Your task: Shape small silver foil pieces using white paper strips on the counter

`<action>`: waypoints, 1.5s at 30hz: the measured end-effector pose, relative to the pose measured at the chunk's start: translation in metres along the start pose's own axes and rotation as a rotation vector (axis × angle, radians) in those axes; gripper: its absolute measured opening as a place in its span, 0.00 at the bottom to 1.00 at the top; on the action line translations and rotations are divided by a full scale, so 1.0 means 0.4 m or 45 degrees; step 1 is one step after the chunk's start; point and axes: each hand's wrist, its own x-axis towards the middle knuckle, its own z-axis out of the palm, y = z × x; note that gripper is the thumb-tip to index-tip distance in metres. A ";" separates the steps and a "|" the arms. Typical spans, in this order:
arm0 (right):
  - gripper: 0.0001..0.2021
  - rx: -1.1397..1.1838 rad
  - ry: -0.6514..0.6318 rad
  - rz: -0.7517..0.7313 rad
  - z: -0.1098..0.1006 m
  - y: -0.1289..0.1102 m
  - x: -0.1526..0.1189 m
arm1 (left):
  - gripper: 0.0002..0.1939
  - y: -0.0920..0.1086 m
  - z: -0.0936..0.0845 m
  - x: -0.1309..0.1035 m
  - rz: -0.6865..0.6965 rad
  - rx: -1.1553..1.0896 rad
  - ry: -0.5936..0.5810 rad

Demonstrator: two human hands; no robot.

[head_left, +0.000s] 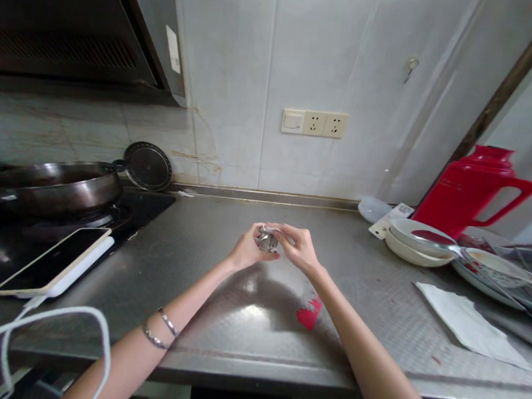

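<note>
A metal counter is lying beneath a small silvery object. The left hand is holding it, the right hand is apparently pinching its edge; the next move is seemingly needing steadiness

I see everything in dim, greyish light. Below the socket, the silvery thing I hold is too soft to make out, and nearer me the counter glares white amid blurry shadows. Left of the socket, the hood sinks almost black; to its right, the flask leans, stretched by the lens.
</note>
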 end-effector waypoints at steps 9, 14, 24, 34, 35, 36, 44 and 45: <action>0.17 0.204 0.133 0.140 -0.027 0.019 0.023 | 0.42 0.001 -0.004 -0.005 0.019 0.018 -0.086; 0.16 -0.079 0.040 0.046 -0.015 0.033 0.017 | 0.42 0.002 0.004 -0.013 0.073 0.029 -0.180; 0.14 -0.133 -0.084 -0.021 0.004 0.010 0.000 | 0.40 -0.027 -0.006 -0.002 0.007 0.111 -0.084; 0.17 0.028 0.313 0.134 -0.002 0.029 0.018 | 0.41 0.016 -0.004 -0.008 -0.015 -0.004 -0.122; 0.16 0.007 0.293 0.131 0.001 0.031 0.017 | 0.42 0.021 -0.003 -0.008 -0.021 -0.024 -0.125; 0.15 -0.014 0.258 0.124 0.005 0.031 0.014 | 0.42 0.023 -0.002 -0.008 -0.024 -0.043 -0.120; 0.13 -0.001 0.250 0.017 0.055 0.013 -0.018 | 0.35 0.012 -0.002 0.006 -0.123 -0.136 0.059; 0.13 -0.006 0.261 -0.007 0.058 0.012 -0.020 | 0.34 0.017 -0.002 0.005 -0.160 -0.151 0.065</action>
